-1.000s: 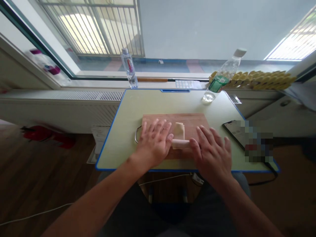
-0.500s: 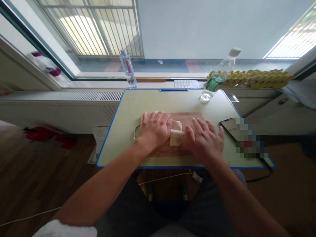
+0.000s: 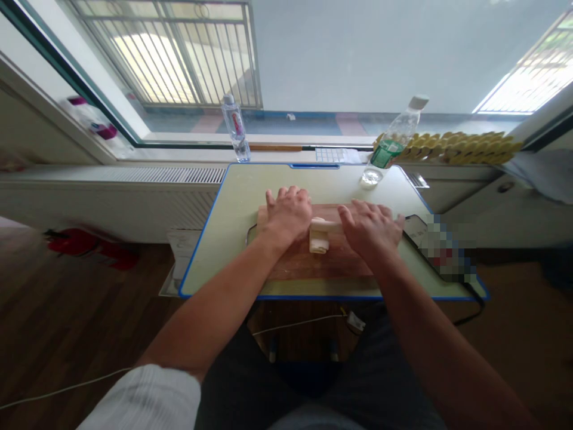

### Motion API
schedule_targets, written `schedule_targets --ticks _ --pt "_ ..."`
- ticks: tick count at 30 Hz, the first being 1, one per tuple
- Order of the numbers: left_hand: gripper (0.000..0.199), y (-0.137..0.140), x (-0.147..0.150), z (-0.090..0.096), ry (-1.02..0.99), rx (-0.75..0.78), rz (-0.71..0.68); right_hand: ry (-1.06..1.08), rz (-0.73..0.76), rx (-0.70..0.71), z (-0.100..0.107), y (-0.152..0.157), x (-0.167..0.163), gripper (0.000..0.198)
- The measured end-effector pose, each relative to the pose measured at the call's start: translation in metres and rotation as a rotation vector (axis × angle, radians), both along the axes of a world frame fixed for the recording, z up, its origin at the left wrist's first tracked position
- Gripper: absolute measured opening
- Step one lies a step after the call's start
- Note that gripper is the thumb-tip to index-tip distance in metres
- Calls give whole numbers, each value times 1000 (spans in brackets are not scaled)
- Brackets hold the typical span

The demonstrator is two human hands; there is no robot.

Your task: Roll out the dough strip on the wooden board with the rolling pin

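Observation:
A pale rolling pin lies crosswise on a strip of dough, and only its middle shows between my hands. The near end of the dough looks curled or folded. Beneath them is a wooden cutting board. My left hand rests palm down over the pin's left end, its fingers stretched forward. Over the right end lies my right hand, open as well, with its thumb beside the bare middle of the pin. Both hands press from above, without fingers wrapped round; the pin's ends are hidden.
The board sits on a small blue-edged table. A plastic bottle with a green label stands at its back right, and a phone lies to the right. Another bottle is on the windowsill. A fire extinguisher is at the left.
Both hands have moved forward, away from my body, rolling the pin toward the far end of the dough. The near end of the dough now looks curled. The view has shifted slightly.

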State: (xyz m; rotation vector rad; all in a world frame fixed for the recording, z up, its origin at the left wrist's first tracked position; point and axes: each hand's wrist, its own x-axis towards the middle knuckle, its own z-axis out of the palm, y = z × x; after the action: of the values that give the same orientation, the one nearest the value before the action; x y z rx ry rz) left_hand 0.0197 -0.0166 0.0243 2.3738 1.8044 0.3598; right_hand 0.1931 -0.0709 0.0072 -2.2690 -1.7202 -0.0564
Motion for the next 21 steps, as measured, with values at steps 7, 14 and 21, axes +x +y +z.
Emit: schedule_targets --ticks 7,14,21 --pt "57 -70 -22 -33 28 154 -48 -68 59 167 -29 -67 -8 61" --pt "54 -1 -4 -9 42 -58 -40 -36 36 18 -8 6 -1 59" --pt "64 -11 -14 -13 81 -131 -75 -84 95 17 -8 -21 -6 66"
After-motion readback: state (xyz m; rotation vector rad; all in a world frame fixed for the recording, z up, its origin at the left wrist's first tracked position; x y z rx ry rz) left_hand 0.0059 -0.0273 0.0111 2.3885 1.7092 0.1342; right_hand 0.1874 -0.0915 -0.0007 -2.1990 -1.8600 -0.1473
